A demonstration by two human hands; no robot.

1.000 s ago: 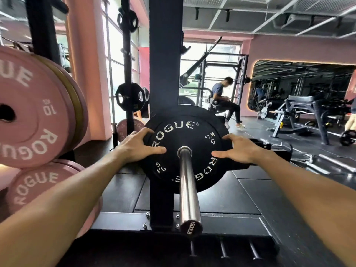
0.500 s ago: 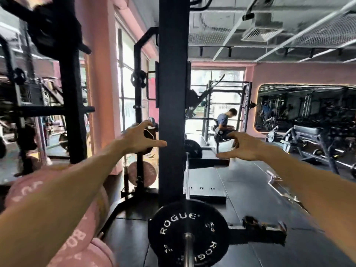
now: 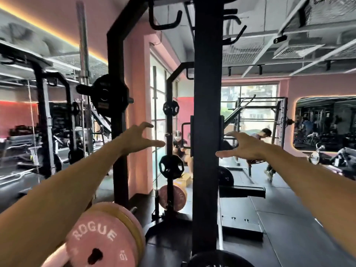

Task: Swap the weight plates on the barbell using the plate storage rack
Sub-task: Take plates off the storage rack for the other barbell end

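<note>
Both my arms reach forward at chest height, one on each side of the black rack upright (image 3: 208,112). My left hand (image 3: 139,138) is spread with loosely bent fingers and holds nothing. My right hand (image 3: 243,145) is spread the same way, also holding nothing. Only the top edge of the black Rogue plate (image 3: 219,260) on the barbell shows at the bottom edge; the bar itself is out of view. A pink Rogue 10 plate (image 3: 100,245) with a tan plate (image 3: 134,224) behind it sits on a storage peg at lower left.
A black plate (image 3: 109,95) hangs high on the left rack post. A plate tree (image 3: 170,151) behind holds small black plates and a pink plate (image 3: 172,197). A vertical barbell (image 3: 83,45) stands at left. One person sits and another crouches in the background.
My hands let go of the black plate on the bar and rose with my view. The plate has dropped to the bottom edge of the frame.
</note>
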